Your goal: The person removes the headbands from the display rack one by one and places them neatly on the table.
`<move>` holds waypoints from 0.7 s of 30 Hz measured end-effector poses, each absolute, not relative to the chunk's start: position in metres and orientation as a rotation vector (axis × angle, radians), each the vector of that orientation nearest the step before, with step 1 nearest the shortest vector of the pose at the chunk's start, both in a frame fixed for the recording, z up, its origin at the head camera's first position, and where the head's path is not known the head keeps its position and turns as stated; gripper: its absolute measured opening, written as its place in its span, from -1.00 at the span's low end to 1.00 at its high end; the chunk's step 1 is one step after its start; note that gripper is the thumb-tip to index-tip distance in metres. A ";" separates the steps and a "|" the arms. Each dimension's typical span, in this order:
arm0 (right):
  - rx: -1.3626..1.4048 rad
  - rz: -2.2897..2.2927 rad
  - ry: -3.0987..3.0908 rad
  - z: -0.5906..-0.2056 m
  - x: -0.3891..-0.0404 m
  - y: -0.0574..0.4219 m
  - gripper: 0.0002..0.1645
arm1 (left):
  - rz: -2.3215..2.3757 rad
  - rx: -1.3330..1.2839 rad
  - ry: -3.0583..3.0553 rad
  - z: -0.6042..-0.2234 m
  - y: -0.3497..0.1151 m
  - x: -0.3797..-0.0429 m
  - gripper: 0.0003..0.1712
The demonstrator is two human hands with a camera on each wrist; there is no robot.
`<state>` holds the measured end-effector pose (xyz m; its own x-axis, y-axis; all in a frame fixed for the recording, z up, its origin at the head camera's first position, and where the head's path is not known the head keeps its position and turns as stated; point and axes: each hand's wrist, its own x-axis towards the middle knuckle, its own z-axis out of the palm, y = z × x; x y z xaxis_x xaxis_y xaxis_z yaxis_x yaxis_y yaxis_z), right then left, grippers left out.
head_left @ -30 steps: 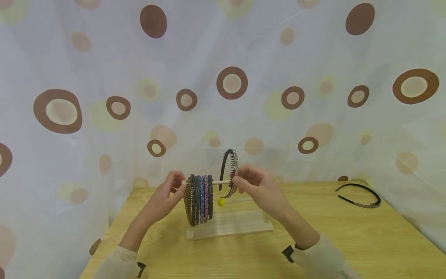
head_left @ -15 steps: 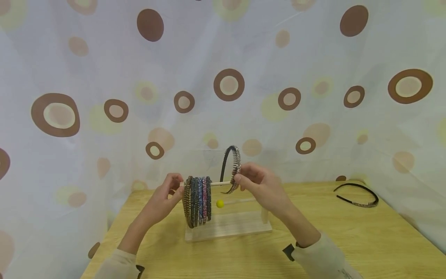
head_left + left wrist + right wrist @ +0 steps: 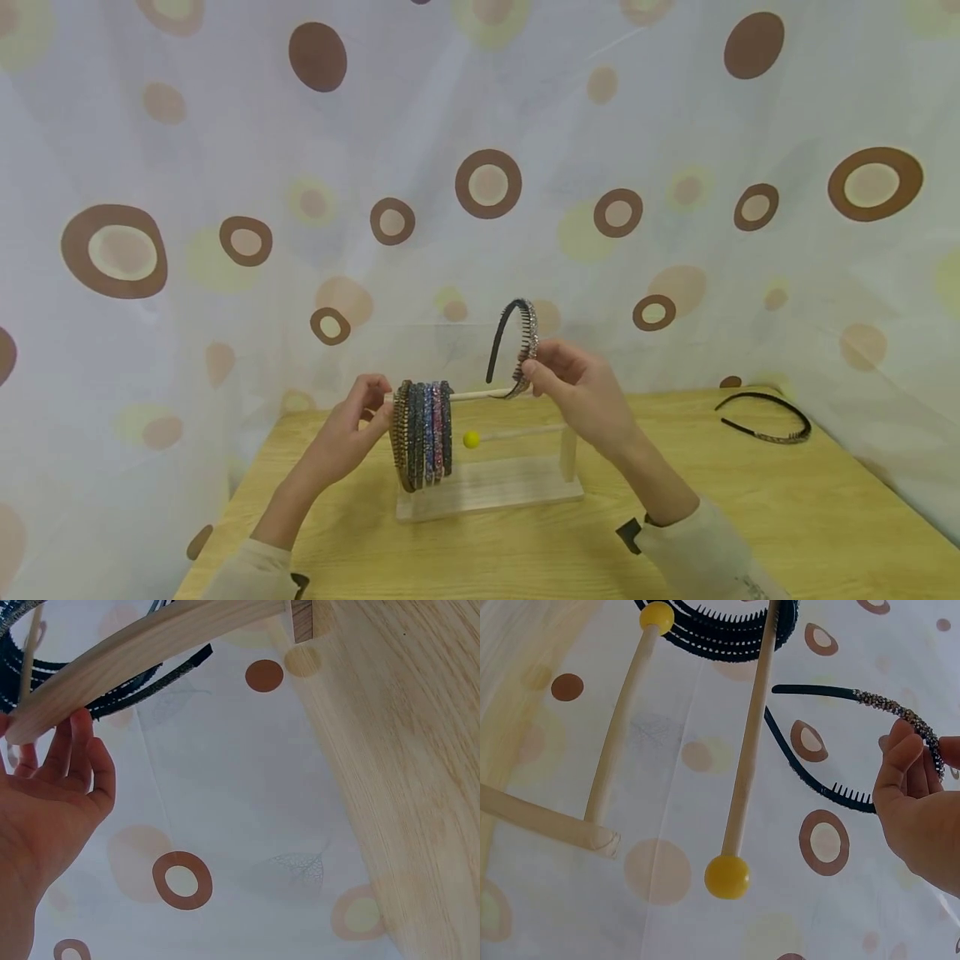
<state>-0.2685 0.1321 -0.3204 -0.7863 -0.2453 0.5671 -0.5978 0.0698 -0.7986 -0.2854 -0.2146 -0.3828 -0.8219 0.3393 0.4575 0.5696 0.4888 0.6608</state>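
My right hand (image 3: 585, 396) pinches a black toothed headband (image 3: 530, 329) by its silver-glitter side. In the head view the headband stands arched, its free black end above the upper wooden rod (image 3: 483, 394). The right wrist view shows both its ends close to that rod, which ends in a yellow ball (image 3: 727, 877). Several glitter headbands (image 3: 429, 433), gold, dark, blue and pink, hang side by side on the rod's left part. My left hand (image 3: 348, 429) holds the top of the stand's wooden upright (image 3: 142, 664), fingertips curled against its edge.
A pale wooden base (image 3: 491, 490) carries the stand on the wooden table (image 3: 750, 517). A lower rod (image 3: 521, 432) has a yellow ball (image 3: 471, 438) at its tip. Another black headband (image 3: 787, 437) lies at the back right. A dotted curtain hangs behind.
My right hand has moved up and to the right with the headband, lifting its free end above the upper rod. The left hand keeps its hold on the upright.
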 end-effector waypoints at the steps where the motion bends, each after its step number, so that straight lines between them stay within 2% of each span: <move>1: 0.840 1.766 -2.064 -0.321 -0.269 0.134 -0.84 | -1.245 -0.772 -2.471 -0.383 -0.215 -0.285 -0.77; 21: 0.637 1.599 -2.097 -0.328 -0.277 0.194 -0.71 | -1.237 -0.781 -2.473 -0.381 -0.215 -0.285 -0.77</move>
